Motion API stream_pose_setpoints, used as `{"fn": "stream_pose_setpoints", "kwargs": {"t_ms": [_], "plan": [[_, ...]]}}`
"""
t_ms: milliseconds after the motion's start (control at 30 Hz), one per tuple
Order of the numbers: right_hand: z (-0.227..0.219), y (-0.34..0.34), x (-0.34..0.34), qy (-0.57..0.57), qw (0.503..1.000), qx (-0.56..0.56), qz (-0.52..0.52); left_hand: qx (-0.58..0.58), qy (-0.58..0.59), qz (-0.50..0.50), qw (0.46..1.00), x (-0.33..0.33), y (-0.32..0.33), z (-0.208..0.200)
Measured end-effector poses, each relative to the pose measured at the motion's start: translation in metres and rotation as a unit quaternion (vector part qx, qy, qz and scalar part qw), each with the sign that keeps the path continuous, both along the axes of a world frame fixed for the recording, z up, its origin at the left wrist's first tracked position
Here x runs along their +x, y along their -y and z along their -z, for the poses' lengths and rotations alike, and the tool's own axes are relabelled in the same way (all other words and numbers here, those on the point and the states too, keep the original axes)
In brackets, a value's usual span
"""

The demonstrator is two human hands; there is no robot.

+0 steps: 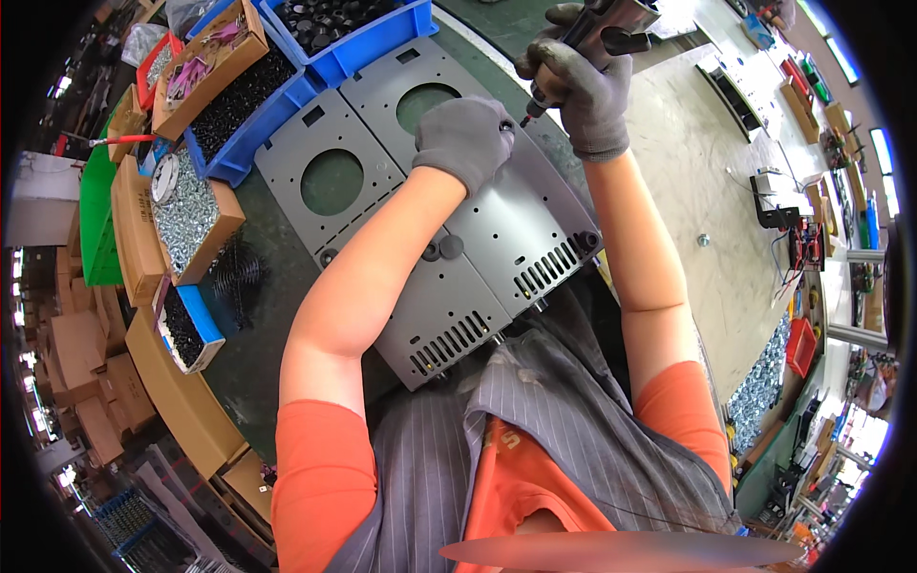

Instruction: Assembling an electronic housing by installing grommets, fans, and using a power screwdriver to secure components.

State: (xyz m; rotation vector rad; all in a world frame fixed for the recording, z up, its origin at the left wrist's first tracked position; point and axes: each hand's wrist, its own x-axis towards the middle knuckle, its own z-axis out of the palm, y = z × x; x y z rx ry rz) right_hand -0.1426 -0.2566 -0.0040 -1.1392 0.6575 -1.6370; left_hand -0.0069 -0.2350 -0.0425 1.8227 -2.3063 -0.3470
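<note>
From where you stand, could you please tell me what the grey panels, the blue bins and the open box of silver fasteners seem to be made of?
Grey panels: probably satin-coated sheet metal, judging by the soft sheen and crisp slots.
Blue bins: likely moulded plastic, smooth and slightly glossy along the thick rims.
Box: most likely cardboard, matte, from its plain brown walls.

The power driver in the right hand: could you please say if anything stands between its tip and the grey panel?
Nothing visible stands between the tip of the power driver and the grey panel, though depth is unclear; the left hand is close beside the tip.
</note>
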Motion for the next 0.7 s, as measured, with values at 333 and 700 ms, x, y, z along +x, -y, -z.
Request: {"fn": "stream_pose_setpoints", "kwargs": {"t_ms": [333,700], "plan": [[0.018,0.005,0.012,-0.056,0.998,-0.019,0.016,0.017,-0.087,-0.022,0.996,0.007,-0.003,0.005],[0.021,0.011,0.011,-0.024,0.998,-0.048,-0.019,0.012,-0.132,-0.024,0.991,0.01,-0.009,0.011]]}}
